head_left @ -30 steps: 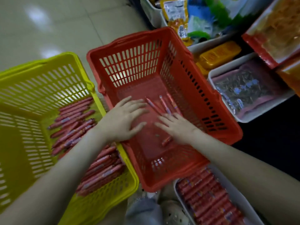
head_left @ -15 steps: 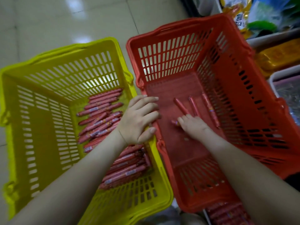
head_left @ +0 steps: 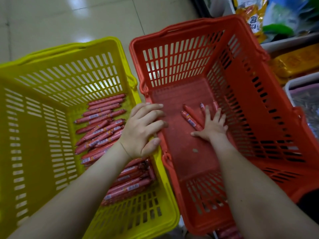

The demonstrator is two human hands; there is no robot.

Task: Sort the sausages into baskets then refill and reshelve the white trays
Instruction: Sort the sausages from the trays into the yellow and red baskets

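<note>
A yellow basket on the left holds several red sausages piled along its right side. Beside it stands a red basket with several sausages on its floor. My left hand rests on the two touching rims, fingers draped into the red basket, thumb on the yellow rim. My right hand lies flat inside the red basket, fingers spread over the loose sausages there. A white tray shows only as a sliver of sausages at the bottom edge.
Both baskets stand on a shiny tiled floor. Shelf goods crowd the right: yellow snack packets, an orange pack and a white tray of grey packets.
The view has swung left and closer. My left hand moved from inside the red basket onto the shared rims. My right hand slid forward, now spread flat over the sausages.
</note>
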